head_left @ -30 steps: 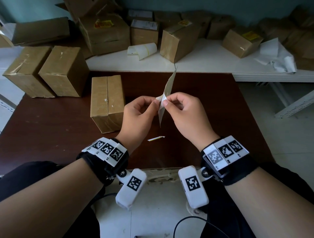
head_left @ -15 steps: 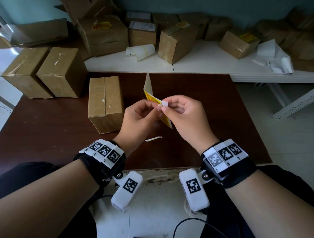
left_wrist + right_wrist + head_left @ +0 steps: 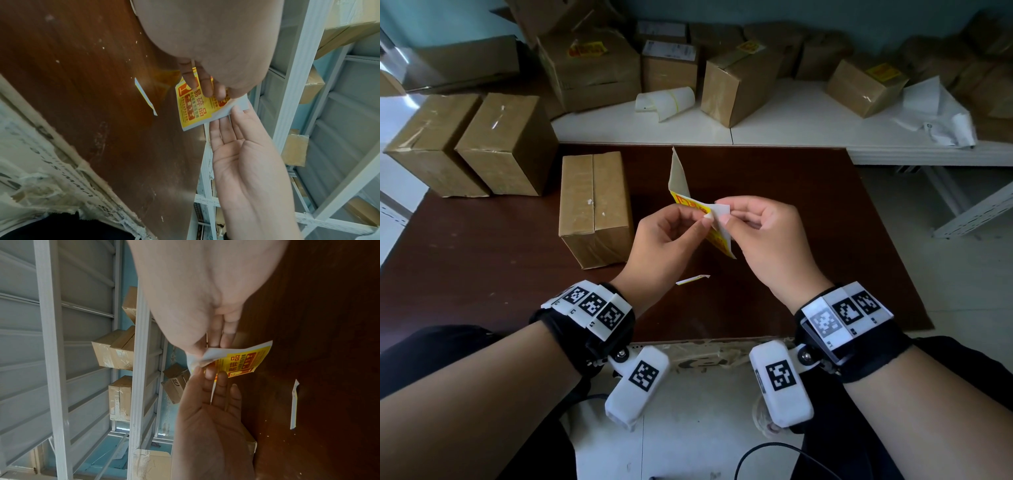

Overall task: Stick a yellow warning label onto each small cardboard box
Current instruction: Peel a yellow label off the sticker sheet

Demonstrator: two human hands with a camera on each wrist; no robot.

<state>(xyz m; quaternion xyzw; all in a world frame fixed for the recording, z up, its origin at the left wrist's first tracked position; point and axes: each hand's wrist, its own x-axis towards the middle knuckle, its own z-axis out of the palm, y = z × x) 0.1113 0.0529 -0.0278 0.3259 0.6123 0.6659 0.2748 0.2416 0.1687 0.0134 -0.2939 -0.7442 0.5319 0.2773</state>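
A yellow warning label (image 3: 717, 237) on white backing paper (image 3: 678, 174) is held in the air over the brown table (image 3: 482, 274). My left hand (image 3: 702, 219) pinches the label's yellow part. My right hand (image 3: 726, 219) pinches a peeled white backing corner (image 3: 720, 209). In the left wrist view the printed label (image 3: 195, 112) sits between my left fingers (image 3: 203, 87) and the right hand (image 3: 236, 146). In the right wrist view the right hand's fingers (image 3: 218, 337) pull the white corner off the label (image 3: 240, 361). One small taped cardboard box (image 3: 594, 205) lies just left of my hands, with no label visible.
Two more plain boxes (image 3: 469, 144) stand at the table's left rear. The white shelf (image 3: 791, 126) behind holds several boxes, some with yellow labels (image 3: 589, 51), a curled backing sheet (image 3: 664, 101) and crumpled paper (image 3: 935, 113). A thin paper strip (image 3: 691, 279) lies near my left wrist.
The label has turned from edge-on to showing its yellow face. The white backing corner in my right hand has come further away from it.
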